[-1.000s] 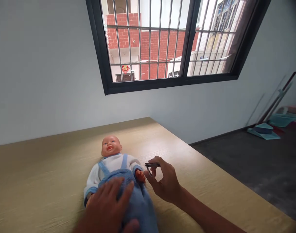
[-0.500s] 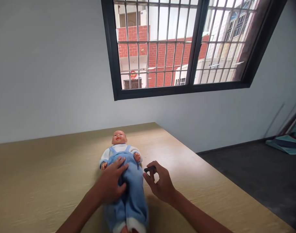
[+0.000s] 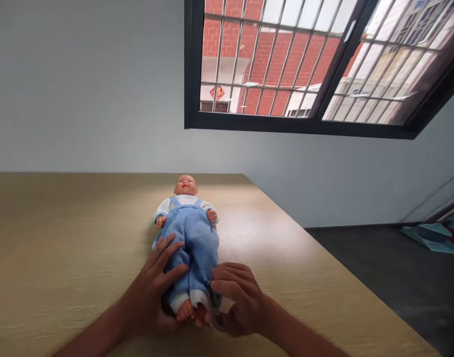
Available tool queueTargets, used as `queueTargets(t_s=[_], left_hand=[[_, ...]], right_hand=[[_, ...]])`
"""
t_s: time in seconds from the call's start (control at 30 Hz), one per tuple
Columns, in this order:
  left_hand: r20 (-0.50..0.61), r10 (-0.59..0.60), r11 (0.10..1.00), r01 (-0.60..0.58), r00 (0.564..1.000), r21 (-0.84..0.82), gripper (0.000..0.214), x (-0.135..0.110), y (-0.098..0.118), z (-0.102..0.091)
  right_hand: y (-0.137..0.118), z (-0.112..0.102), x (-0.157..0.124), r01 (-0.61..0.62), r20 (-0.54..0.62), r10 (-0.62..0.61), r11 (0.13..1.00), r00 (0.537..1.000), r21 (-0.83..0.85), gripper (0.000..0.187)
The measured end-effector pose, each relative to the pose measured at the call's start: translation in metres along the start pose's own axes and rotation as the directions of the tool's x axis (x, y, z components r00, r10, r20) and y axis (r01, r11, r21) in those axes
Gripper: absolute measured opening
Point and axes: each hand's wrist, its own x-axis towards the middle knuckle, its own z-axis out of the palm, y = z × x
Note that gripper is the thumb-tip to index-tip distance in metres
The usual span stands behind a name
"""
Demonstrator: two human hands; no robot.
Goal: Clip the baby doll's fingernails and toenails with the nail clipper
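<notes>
Tan tabletop (image 3: 74, 233) under my remote view: a doll (image 3: 185, 186) lies on its back, feet toward me, in blue overalls (image 3: 193, 243). My left hand (image 3: 148, 292), open, spreads its fingers across the doll's legs; my right hand (image 3: 238, 300) curls closed beside the feet (image 3: 186, 311), nail clippers (image 3: 218, 322) barely showing beneath it.
</notes>
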Motion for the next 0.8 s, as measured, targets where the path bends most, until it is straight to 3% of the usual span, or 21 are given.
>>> queueTargets(t_s=[0.1, 0.23, 0.37, 0.53, 0.67, 0.8], left_hand=[[0.005, -0.037, 0.999, 0.037, 0.999, -0.023, 0.051, 0.001, 0.004, -0.001], [-0.05, -0.015, 0.998, 0.011, 0.999, -0.069, 0.05, 0.002, 0.008, -0.005], [-0.115, -0.091, 0.983, 0.071, 0.989, -0.169, 0.057, 0.001, 0.011, -0.006], [-0.151, -0.174, 0.956, 0.13, 0.973, -0.263, 0.022, 0.0, 0.008, -0.01], [-0.146, -0.072, 0.979, 0.042, 0.987, -0.199, 0.044, 0.001, 0.01, -0.013], [-0.076, 0.026, 0.992, -0.035, 0.997, -0.122, 0.032, 0.005, 0.015, -0.012]], right_hand=[[-0.009, 0.004, 0.001, 0.0, 0.085, -0.002, 1.0, 0.996, 0.027, 0.022], [-0.016, 0.001, 0.003, -0.051, 0.113, 0.046, 0.998, 0.993, 0.04, 0.025], [-0.019, -0.001, 0.006, -0.073, 0.121, 0.07, 0.997, 0.99, 0.018, 0.023], [-0.02, 0.0, 0.009, -0.086, 0.111, 0.082, 0.996, 0.99, 0.031, 0.023], [-0.019, -0.001, 0.004, -0.125, 0.086, 0.119, 0.989, 0.989, 0.077, 0.027], [-0.018, -0.004, 0.0, -0.184, 0.033, 0.181, 0.97, 0.983, 0.161, 0.03]])
